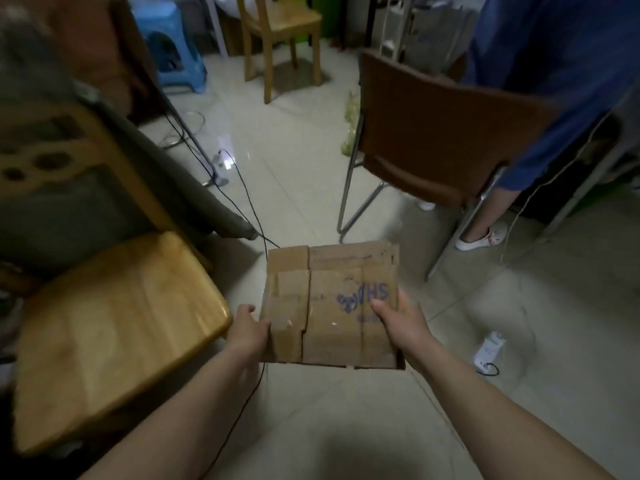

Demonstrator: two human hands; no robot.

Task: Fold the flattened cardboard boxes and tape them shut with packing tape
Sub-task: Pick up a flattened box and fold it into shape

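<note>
Pale floor tiles [311, 188] stretch between a wooden chair [114, 327] at left and a brown metal-legged chair [436, 143] at right. Held above the floor, a cardboard box [332, 306] with blue lettering sits between two hands: the left hand [247, 330] grips its left edge, the right hand [403, 322] clasps its right side, thumb on top. A black cable [239, 188] trails behind.

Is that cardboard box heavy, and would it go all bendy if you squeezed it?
Probably light: the cardboard box is held in the air by the left hand and right hand at its sides. Its creased, worn flaps would likely bend inward if squeezed.
</note>
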